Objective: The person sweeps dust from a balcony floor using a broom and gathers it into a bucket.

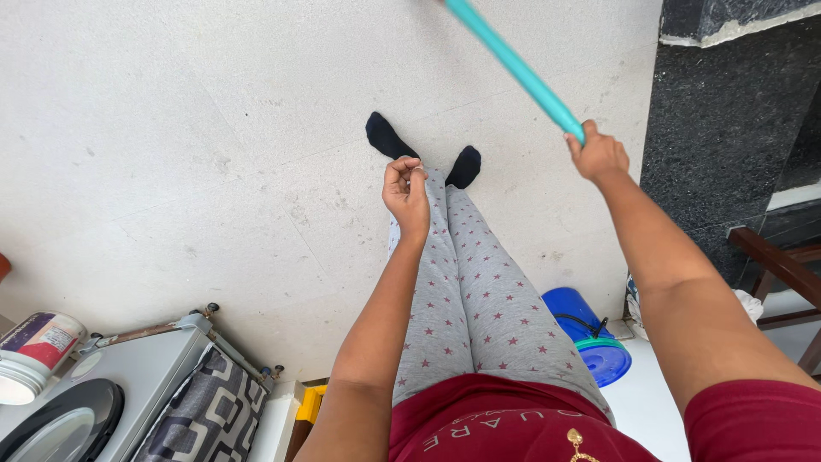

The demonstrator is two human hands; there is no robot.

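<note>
head view: right hand grips a teal pole; left hand curls loosely closed, holding nothing visible.

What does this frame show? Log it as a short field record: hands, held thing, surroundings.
right hand: closed around the end of a teal pole that runs up out of frame
left hand: loosely curled, holding nothing visible, in front of the legs
stance: standing on pale floor, black socks
right side: blue bucket, dark stone wall
lower left: washing machine, lidded tub
</note>
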